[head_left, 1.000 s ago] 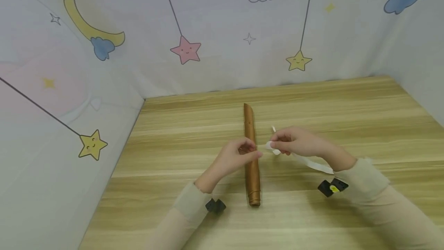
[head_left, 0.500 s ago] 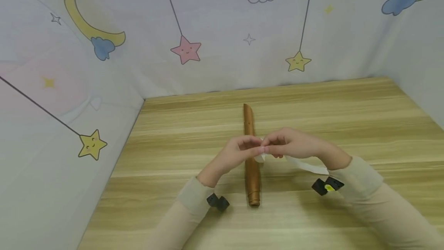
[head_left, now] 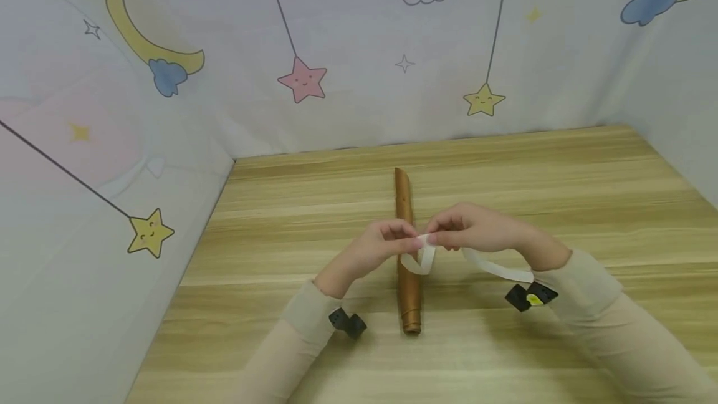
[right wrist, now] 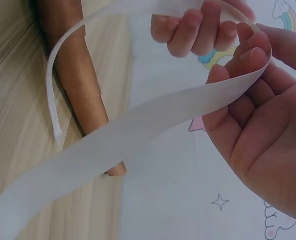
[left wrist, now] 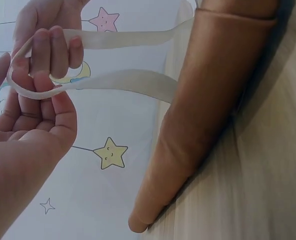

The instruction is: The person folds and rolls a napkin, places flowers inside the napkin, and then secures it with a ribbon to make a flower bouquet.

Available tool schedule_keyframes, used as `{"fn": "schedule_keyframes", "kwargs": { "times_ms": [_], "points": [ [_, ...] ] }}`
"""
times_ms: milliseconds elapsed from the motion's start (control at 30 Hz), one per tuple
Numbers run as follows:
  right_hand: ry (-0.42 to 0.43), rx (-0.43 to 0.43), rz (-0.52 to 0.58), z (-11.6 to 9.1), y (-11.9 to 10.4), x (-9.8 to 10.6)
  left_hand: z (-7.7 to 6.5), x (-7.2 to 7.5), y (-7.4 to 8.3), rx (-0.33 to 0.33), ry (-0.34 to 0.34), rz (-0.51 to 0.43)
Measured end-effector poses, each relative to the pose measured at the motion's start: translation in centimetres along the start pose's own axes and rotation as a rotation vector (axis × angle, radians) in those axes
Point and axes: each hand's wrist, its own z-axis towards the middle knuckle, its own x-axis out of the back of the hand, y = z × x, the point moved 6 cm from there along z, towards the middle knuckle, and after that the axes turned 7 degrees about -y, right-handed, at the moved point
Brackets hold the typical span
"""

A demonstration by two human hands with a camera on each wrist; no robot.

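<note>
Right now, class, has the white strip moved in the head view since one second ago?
Yes, leftward: part of the white strip now overlaps the brown roll, which has kept its place; a second ago, the visible strip showed right of it.

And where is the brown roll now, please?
In the head view, the brown roll lies on the table just right of centre, partly hidden by the left hand.

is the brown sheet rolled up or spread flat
Rolled up: the brown sheet lies as a narrow tube on the table, overlapping edges at its near end.
</note>
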Motion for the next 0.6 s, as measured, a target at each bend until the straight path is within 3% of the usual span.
{"fn": "schedule_keyframes", "kwargs": {
  "times_ms": [233,433,600],
  "points": [
    [0.016,-0.066,0.004,-0.2,1.5,1.1,-0.2,1.8,0.4,-0.004,0.05,-0.021],
    [0.059,-0.103,0.0,-0.5,3.0,2.5,-0.7,4.5,1.1,-0.014,0.133,0.055],
    [0.103,-0.18,0.047,-1.1,4.4,4.0,-1.0,6.5,1.0,0.011,0.154,0.051]
  ]
}}
